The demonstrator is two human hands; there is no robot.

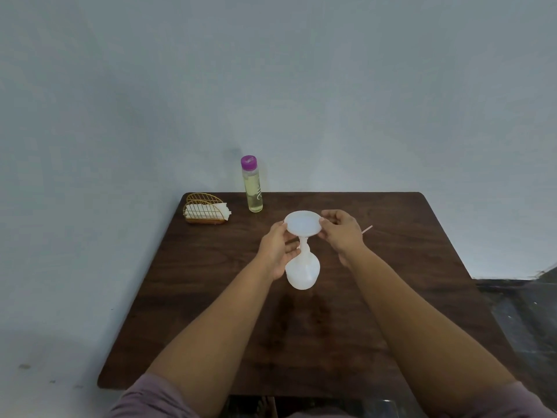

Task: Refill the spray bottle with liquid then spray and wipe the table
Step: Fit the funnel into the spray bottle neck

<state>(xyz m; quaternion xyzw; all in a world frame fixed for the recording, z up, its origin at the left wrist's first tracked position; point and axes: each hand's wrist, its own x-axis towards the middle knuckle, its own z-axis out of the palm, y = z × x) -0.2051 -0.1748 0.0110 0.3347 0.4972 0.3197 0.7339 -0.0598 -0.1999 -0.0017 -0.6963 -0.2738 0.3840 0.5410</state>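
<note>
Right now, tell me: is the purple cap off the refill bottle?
No. The purple cap sits on the refill bottle, untouched.

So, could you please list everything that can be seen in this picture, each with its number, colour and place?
spray bottle: 1, white translucent, upright at the table's centre, no spray head on it
funnel: 1, white, its stem in the spray bottle's neck
refill bottle: 1, clear with pale yellow liquid and a purple cap, at the table's far edge
napkin holder: 1, gold wire, far left corner, white napkins inside
thin stick: 1, pale, behind the right hand; what it is cannot be told
table: 1, dark brown wood, against a grey wall
left hand: 1, touches the funnel's rim and the neck of the bottle
right hand: 1, pinches the funnel's rim
</note>
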